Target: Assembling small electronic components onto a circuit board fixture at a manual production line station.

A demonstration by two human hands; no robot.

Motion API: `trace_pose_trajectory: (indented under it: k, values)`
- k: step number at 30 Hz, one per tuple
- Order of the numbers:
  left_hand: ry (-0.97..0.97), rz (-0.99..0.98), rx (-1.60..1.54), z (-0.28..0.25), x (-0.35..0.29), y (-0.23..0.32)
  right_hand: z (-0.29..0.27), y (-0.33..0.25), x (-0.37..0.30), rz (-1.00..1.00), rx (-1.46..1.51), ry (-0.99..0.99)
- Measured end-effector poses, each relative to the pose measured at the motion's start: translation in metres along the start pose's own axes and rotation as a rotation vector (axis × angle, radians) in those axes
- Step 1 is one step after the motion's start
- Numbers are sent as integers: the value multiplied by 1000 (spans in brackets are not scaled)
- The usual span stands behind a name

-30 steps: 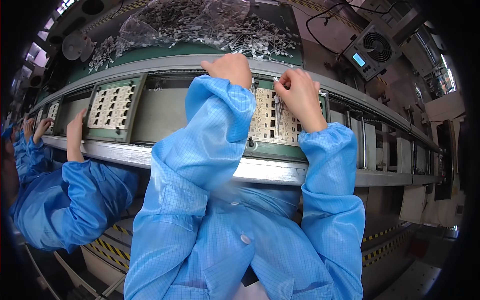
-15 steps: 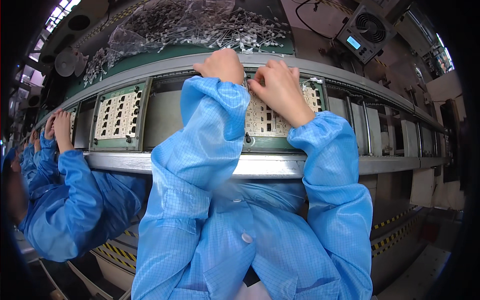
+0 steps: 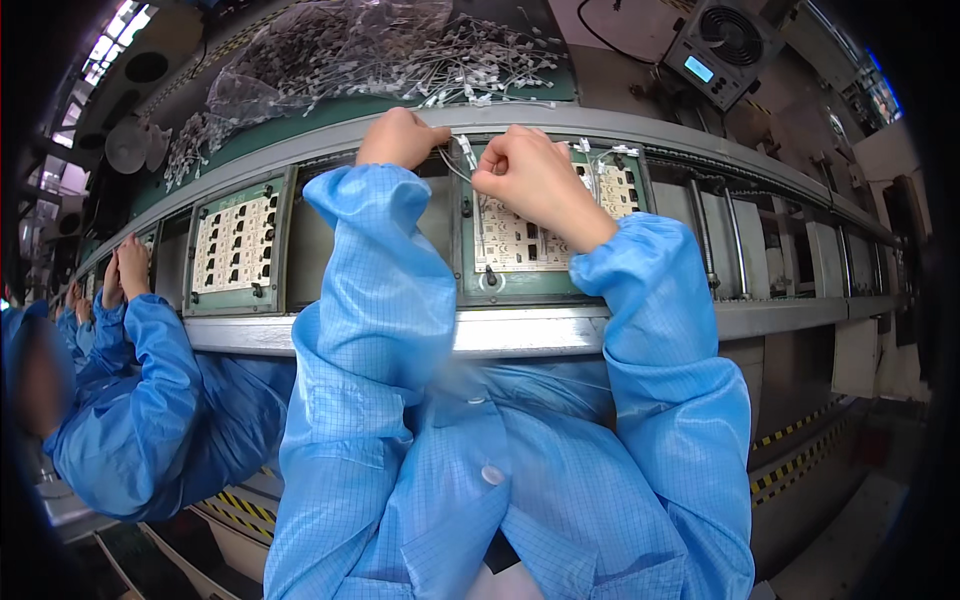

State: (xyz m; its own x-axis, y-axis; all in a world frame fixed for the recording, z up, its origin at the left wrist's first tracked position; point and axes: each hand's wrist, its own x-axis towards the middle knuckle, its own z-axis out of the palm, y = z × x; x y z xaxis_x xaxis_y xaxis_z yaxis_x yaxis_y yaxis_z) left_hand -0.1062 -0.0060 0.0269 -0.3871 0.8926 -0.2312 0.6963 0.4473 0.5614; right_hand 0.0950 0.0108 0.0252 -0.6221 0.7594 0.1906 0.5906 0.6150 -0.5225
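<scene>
My left hand (image 3: 400, 138) is closed in a pinch at the far rail, on a thin grey cable with white connectors (image 3: 466, 152). This cable spans the gap between my hands, above the left edge of a panel of white circuit boards (image 3: 505, 238) in a green carrier (image 3: 530, 287). Over that panel, my right hand (image 3: 538, 185) has its fingers curled together beside the cable. Whatever sits between the right fingertips is hidden. Further white connectors (image 3: 625, 151) lie along the panel's far edge, right of my right hand.
A second carrier with a white board panel (image 3: 237, 240) sits left on the conveyor, whose metal front rail (image 3: 530, 333) runs before me. Behind lies a heap of white-ended cables (image 3: 480, 60). A device with a fan and screen (image 3: 720, 58) stands far right. A co-worker's hands (image 3: 125, 268) are at left.
My left hand has moved left, away from my right hand, and the cable now shows between them. My right hand has shifted slightly left and down, uncovering connectors at the panel's far edge.
</scene>
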Motion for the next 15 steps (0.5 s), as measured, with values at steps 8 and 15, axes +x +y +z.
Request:
trace_pose_trajectory:
  k: [8, 15]
  values:
    - [342, -67, 184, 26, 1, 6, -21, 7, 3, -170, 357, -309]
    - [396, -75, 212, 28, 3, 15, -25, 13, 3, -268, 462, -493]
